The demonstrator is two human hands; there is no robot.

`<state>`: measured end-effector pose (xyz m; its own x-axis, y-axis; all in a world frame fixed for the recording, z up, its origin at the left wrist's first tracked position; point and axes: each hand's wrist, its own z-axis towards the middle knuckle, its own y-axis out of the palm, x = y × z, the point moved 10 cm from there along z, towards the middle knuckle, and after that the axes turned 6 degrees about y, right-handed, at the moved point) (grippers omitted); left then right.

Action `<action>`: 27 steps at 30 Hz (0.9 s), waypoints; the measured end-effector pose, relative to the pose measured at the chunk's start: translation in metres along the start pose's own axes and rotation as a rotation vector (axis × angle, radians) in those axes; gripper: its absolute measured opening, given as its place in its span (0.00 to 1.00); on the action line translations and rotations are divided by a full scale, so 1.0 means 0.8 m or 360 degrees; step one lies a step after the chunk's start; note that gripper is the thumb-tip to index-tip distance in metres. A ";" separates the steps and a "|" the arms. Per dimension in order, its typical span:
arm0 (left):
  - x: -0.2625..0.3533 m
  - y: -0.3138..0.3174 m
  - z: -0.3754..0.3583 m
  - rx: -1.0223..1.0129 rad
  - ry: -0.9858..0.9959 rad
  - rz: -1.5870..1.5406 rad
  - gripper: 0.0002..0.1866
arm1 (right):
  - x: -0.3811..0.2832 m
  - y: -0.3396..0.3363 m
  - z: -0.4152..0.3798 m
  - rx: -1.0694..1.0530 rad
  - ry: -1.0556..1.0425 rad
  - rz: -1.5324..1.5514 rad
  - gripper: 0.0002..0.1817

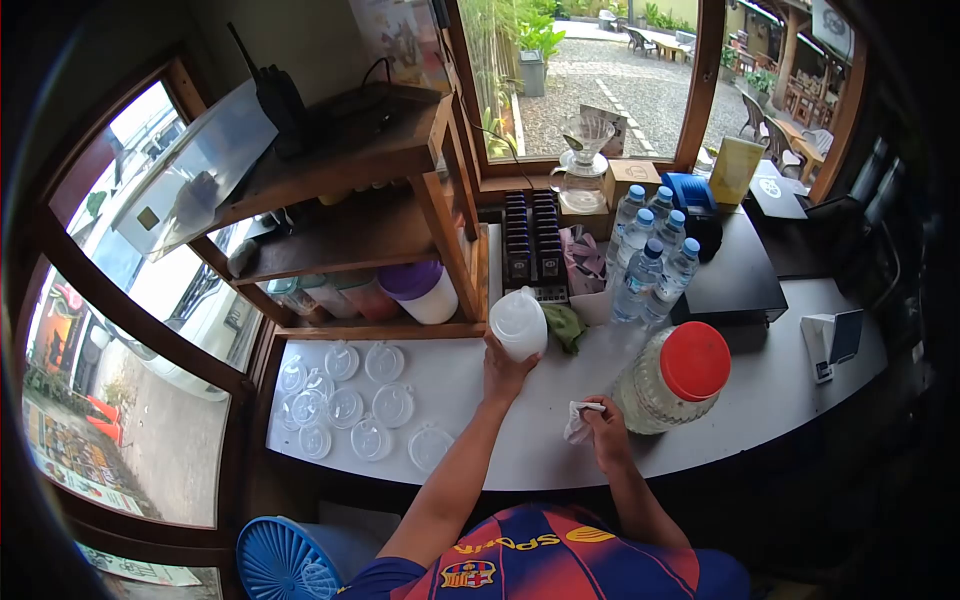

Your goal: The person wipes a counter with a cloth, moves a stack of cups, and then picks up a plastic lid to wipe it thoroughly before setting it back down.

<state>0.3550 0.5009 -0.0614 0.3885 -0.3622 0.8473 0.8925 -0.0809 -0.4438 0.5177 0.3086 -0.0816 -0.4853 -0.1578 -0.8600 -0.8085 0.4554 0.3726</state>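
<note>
My left hand (510, 374) is closed around a frosty, translucent stack of plastic lids (518, 326), held upright over the counter. On its top shows a rounded lid with a small raised tab. To the left, several clear round lids (392, 404) lie spread on the white counter (500, 455), some overlapping. My right hand (608, 436) is closed, pinching a crumpled white tissue (577, 424) and a thin white pen-like stick (592, 405) near the counter's front. Just right of that hand stands a ribbed clear jar (648, 390) with a red lid (696, 361).
Several water bottles (640, 280) stand behind the jar, beside a black box (735, 275). A green cloth (565, 327) lies behind the lids. A wooden shelf (350, 255) rises at back left. Below the counter is a blue bin (285, 555). A card stand (830, 340) sits at right.
</note>
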 end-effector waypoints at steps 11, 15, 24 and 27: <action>0.031 -0.158 -0.196 0.0114 0.0022 -0.0100 0.20 | 0.038 0.054 0.033 -0.0240 0.0008 -0.0250 0.07; 0.071 -0.297 -0.283 0.0546 0.0116 0.0583 0.07 | 0.048 0.117 0.039 -0.0499 0.0115 -0.0153 0.09; 0.079 -0.550 -0.526 0.1252 -0.1305 0.1926 0.35 | 0.113 0.326 -0.029 -0.1198 0.0371 -0.0188 0.07; 0.035 -0.561 -0.613 0.1045 -0.1984 0.1779 0.44 | 0.138 0.390 -0.097 -0.1511 0.0552 -0.0213 0.09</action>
<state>-0.1473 0.0718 0.0185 0.4578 0.8840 0.0942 -0.0711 0.1420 -0.9873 0.1862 0.3652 -0.0336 -0.3193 -0.4701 -0.8228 -0.7202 -0.4440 0.5331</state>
